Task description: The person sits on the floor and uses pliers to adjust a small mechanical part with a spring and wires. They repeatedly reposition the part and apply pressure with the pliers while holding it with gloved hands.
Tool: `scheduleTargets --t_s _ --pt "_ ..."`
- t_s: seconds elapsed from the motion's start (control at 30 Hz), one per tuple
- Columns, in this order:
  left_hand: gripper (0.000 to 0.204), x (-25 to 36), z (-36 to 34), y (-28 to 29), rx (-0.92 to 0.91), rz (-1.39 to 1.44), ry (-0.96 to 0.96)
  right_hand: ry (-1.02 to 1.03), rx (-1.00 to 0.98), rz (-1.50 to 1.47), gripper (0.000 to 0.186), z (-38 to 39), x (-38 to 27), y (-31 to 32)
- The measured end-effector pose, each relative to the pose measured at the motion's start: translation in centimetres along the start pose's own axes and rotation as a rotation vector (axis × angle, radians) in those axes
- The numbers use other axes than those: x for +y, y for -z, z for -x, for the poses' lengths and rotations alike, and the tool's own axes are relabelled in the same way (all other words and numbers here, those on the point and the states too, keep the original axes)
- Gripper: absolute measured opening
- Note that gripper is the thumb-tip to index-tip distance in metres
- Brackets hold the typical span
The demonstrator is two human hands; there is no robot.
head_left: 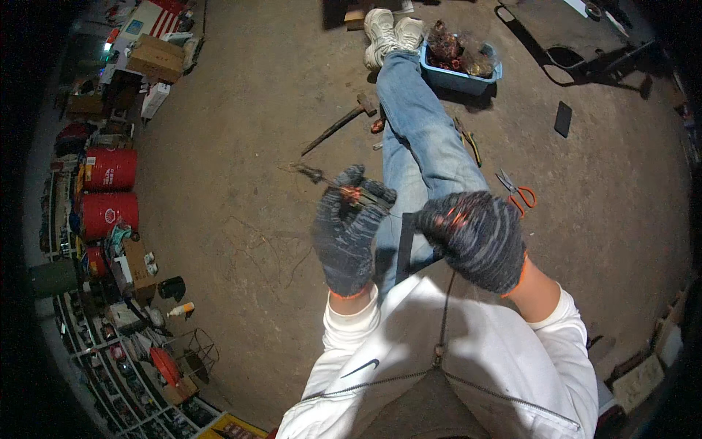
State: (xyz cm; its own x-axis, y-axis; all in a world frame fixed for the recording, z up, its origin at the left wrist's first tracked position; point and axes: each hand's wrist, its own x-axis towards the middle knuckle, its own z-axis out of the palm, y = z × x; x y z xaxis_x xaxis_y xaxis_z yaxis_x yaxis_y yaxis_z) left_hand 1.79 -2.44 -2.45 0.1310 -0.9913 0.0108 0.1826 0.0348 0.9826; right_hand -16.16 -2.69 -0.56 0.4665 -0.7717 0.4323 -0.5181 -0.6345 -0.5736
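Observation:
My left hand (347,230), in a dark knitted glove, is raised over my lap and pinches a thin piece of wire (322,178) that sticks out to the upper left. My right hand (475,238), gloved the same way, is closed in a fist close beside it, and a thin strand seems to run between the two hands. What the right fist holds is hidden by the glove. My legs in blue jeans (420,139) stretch out ahead to white shoes (391,31).
A hammer (340,123) lies on the concrete floor left of my legs. Pliers (468,139) and orange-handled scissors (515,192) lie to the right. A blue tub (459,77) of scrap stands by my feet. Red drums (108,192) and cluttered shelves line the left.

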Motion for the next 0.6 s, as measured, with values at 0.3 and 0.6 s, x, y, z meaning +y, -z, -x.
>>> scheduleTargets --t_s 0.3,0.6 --pt "0.041 -0.6 -1.1 0.9 0.105 0.126 -0.061 -0.339 0.015 -0.413 0.013 0.7 -0.6 1.7" --pt "0.043 -0.7 -0.1 1.6 -0.108 -0.006 -0.093 -0.607 -0.107 -0.52 0.03 -1.6 0.4 0.6"
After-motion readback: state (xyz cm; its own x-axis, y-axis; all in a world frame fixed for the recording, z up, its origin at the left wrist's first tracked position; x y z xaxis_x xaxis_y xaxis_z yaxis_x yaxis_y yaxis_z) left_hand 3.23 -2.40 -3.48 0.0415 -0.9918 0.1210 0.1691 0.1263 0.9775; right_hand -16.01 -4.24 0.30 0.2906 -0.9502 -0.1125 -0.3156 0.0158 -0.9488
